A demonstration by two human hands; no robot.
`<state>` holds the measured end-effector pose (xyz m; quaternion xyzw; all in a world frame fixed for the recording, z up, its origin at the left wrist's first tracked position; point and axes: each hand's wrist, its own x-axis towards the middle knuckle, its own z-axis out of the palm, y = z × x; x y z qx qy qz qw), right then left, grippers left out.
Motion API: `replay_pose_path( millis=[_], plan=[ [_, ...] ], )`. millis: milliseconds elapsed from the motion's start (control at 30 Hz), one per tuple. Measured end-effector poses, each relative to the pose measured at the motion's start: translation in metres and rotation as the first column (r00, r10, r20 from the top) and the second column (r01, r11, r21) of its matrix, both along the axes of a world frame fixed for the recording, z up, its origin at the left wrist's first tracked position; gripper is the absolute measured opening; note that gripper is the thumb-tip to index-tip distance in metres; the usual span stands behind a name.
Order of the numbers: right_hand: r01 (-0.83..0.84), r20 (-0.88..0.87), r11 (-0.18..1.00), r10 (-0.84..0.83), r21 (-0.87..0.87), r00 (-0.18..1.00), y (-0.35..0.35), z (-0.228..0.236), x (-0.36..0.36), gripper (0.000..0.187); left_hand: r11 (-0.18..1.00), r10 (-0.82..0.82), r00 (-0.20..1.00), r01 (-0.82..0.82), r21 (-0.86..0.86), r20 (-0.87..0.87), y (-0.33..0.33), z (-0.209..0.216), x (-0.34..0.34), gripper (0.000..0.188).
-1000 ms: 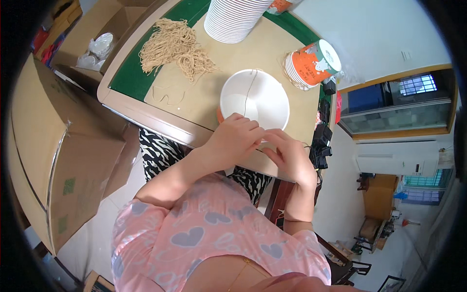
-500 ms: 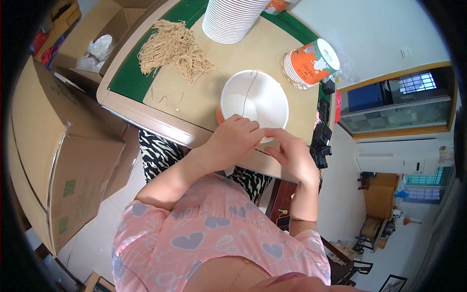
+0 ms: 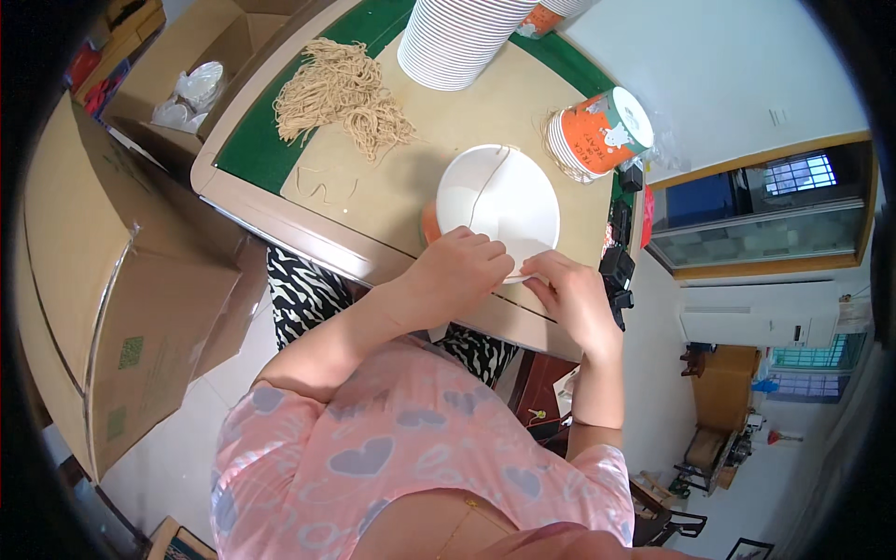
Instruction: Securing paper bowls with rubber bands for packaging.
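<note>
A paper bucket, white inside and orange outside, leans on the table in front of me with its mouth tipped toward me. A thin tan string crosses its opening from the far rim down to my left hand. My left hand is closed over the near rim, fingers curled; its fingertips are partly hidden. Just right of it, my right hand pinches thumb and fingers together at the same rim. What lies in that pinch is too small to make out.
A heap of tan strings lies at the far left of the table. Behind the bucket rises a tall stack of white-rimmed buckets. An orange stack of strung buckets lies at the right, near black adapters. Cardboard boxes stand left.
My right hand has moved slightly right and down, away from my left, its fingers now pinched together. The bucket appears a little further right and lower in view.
</note>
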<state>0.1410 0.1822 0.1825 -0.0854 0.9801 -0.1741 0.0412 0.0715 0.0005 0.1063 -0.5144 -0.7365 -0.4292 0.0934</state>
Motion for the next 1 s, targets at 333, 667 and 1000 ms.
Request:
replay_pose_path(
  millis=[333,667,1000],
  plan=[
    [0.141,-0.202,0.990,-0.140,-0.010,0.969,0.008,0.002,0.018,0.009,0.999,0.002,1.000,-0.002,-0.047,0.013,-0.002,0.004,-0.003,0.013],
    [0.300,-0.099,0.893,-0.350,-0.336,0.931,0.008,-0.005,0.018,0.016,0.999,-0.005,1.000,0.006,-0.046,0.023,0.003,0.010,0.000,0.012],
    [-0.314,0.263,0.940,0.272,0.133,0.926,0.003,0.010,-0.023,0.033,0.999,-0.027,0.996,0.025,0.023,0.089,0.001,0.013,0.001,0.012]
  ],
)
